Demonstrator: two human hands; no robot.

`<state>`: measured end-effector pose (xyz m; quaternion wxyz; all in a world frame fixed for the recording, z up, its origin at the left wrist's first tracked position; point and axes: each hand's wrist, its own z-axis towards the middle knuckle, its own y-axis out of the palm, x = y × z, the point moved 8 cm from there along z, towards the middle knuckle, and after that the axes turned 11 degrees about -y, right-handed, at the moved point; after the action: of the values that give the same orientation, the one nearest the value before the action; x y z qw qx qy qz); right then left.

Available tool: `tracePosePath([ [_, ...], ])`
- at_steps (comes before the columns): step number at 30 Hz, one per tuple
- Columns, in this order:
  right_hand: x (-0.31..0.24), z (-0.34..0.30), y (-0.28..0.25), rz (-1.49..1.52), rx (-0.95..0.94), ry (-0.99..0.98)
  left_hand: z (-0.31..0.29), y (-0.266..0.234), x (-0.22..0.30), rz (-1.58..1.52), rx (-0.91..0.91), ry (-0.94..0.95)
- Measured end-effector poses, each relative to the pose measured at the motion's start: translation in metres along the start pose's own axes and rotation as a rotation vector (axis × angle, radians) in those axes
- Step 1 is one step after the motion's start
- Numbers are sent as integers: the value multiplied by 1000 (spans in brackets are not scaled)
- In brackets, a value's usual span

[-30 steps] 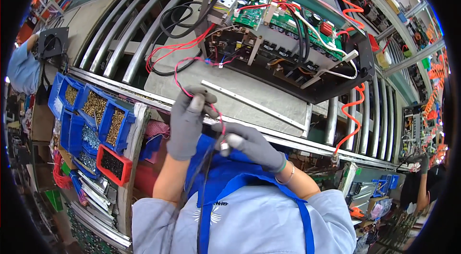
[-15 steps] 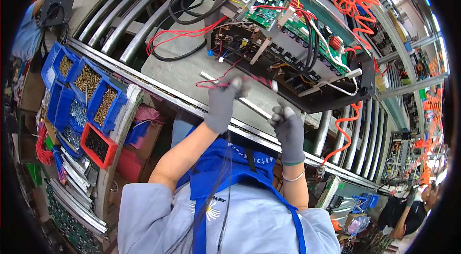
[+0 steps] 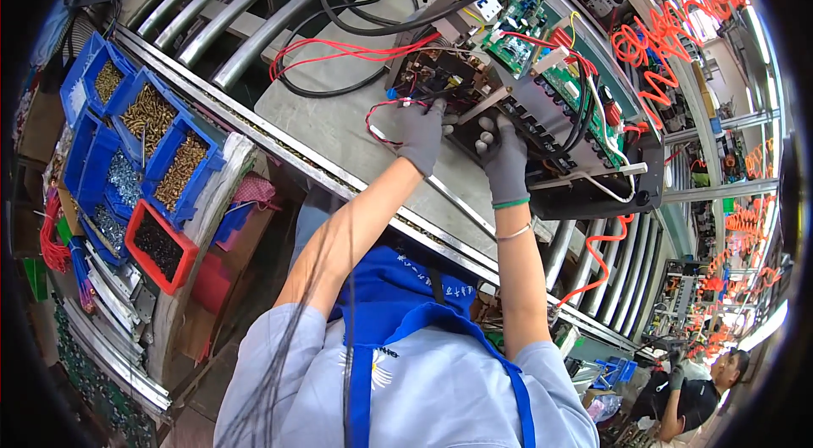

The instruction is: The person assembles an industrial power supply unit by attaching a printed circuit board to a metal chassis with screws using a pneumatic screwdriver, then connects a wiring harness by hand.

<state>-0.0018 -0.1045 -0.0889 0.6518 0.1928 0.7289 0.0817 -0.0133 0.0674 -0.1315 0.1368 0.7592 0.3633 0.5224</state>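
My left hand [image 3: 421,139], in a grey glove, is closed at the near left edge of a black-cased electronic unit [image 3: 631,190]. A thin red and dark wire [image 3: 370,119] loops out beside it and runs in under its palm and fingers. My right hand [image 3: 506,162], also gloved, is at the unit's near side with its fingers curled in. What those fingers hold, if anything, is hidden. Inside the unit are green circuit boards [image 3: 518,48], a dark row of components and white bars. Thick red cables [image 3: 356,50] and a black cable [image 3: 330,92] trail from its left end.
The unit rests on a grey board [image 3: 296,122] over a roller conveyor [image 3: 254,46]. Blue bins [image 3: 182,181] of screws and a red tray [image 3: 161,246] stand at left. Coiled orange hoses [image 3: 648,58] hang at right. Another person [image 3: 694,393] works at lower right.
Both hands have moved up and in against the unit, drawing closer together. My left hand has carried the thin wire toward the unit's near edge. The view has shifted slightly.
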Motion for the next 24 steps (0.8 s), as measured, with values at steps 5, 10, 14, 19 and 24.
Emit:
tracePosePath([
  [5,20,27,-11,89,31,123,23,2,-2,165,-64,-73],
  [10,16,32,-1,-83,170,61,33,-6,5,215,-159,-100],
  [14,15,33,-5,-250,133,20,29,0,-2,351,-293,-226],
  [19,15,33,-4,-239,141,16,35,-2,-5,311,-195,-182],
  [24,8,16,1,-212,215,-127,32,-5,-11,16,-172,-181],
])
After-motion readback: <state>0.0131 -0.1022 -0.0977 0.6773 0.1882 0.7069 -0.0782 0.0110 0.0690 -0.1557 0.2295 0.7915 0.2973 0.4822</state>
